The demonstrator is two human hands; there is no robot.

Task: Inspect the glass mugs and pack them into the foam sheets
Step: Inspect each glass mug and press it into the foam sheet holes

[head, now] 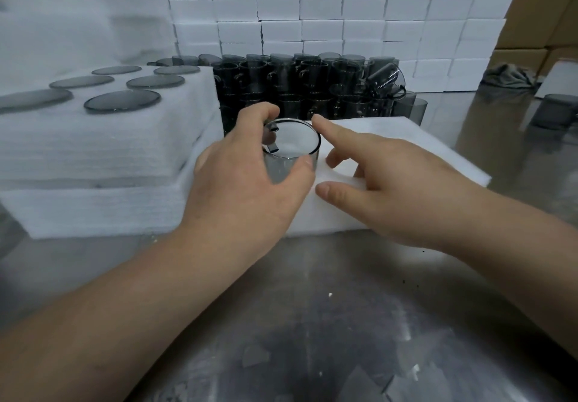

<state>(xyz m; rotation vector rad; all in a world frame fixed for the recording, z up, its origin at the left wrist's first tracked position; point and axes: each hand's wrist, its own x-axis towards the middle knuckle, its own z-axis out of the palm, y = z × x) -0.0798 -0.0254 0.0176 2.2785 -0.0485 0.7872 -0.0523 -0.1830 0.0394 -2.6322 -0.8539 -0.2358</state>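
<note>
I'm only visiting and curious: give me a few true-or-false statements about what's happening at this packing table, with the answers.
1. The left hand holds a glass mug. True.
2. The right hand holds a second mug. False: it holds nothing; its index finger stretches toward the mug's rim, above the foam sheet.
3. Six grey glass rounds show in the top of the foam stack on the left. True.
4. The stacked mugs behind are clear and colourless. False: they are dark smoky grey.
5. The table is wooden. False: it is shiny metal.
</note>
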